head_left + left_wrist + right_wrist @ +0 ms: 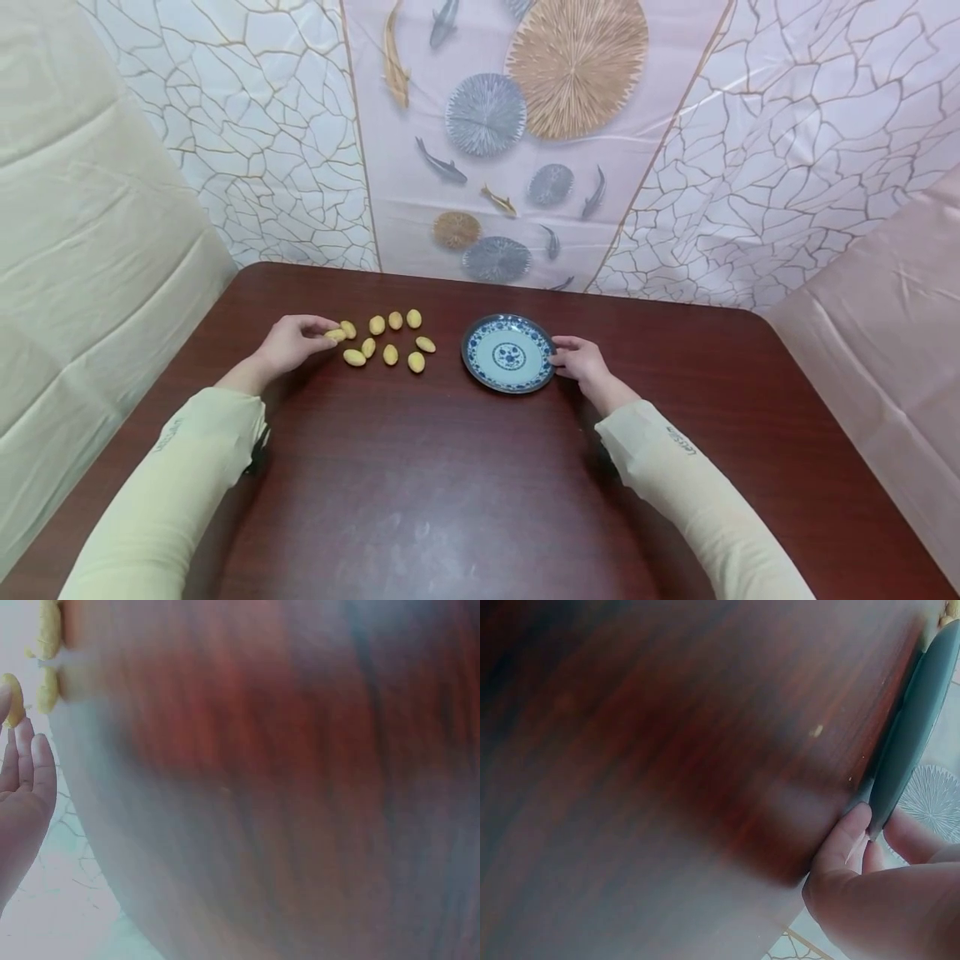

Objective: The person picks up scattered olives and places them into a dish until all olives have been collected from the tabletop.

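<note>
At the left of the table, my left hand (pixel 287 344) pinches a small yellow oval fruit (pixel 13 703) between thumb and fingers. Several more yellow oval fruits (pixel 390 355) lie loosely scattered just to the right of that hand. A round plate (pixel 491 357) with a pale centre, blue floral pattern and dark rim rests right of the fruits. My right hand (pixel 583 365) grips the plate's right edge, and in the right wrist view its thumb and fingers hold the rim (pixel 915 724) from either side.
The dark red-brown wooden table (pixel 420 467) has rounded back corners. Behind it hangs a patterned cloth (pixel 487 200) with fish and round leaf designs. Plain beige cloth (pixel 67 250) encloses the left side, and similar cloth (pixel 885 333) the right.
</note>
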